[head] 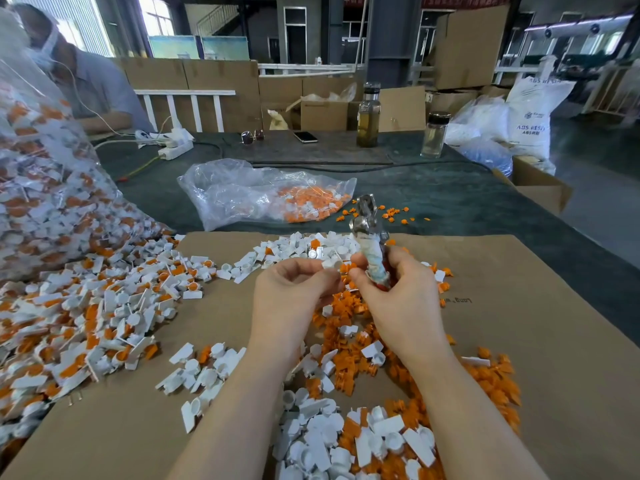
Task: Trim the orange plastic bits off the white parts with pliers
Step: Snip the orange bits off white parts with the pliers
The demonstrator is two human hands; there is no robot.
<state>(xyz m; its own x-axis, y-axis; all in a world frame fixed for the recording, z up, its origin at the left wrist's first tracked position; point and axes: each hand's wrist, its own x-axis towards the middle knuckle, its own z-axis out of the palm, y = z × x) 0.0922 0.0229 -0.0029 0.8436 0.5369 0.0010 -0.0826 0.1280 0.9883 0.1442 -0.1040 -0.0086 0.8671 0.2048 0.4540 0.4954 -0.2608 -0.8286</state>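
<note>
My right hand [398, 292] grips the pliers [369, 230] by their tape-wrapped handles, metal jaws pointing up and away. My left hand [291, 292] pinches a small white part [331, 264] just left of the pliers' handles, over the brown cardboard sheet [519, 323]. Under and between my hands lies a heap of cut orange bits [346, 327]. Untrimmed white-and-orange parts [86, 323] are piled at the left. Plain white parts [332, 441] lie near my forearms.
A big clear bag of untrimmed parts [45, 188] leans at the left; a smaller bag [263, 195] lies beyond the cardboard. Two bottles [368, 116], a phone [305, 136], glasses and a power strip [175, 148] sit further back. Another person [86, 84] sits at far left.
</note>
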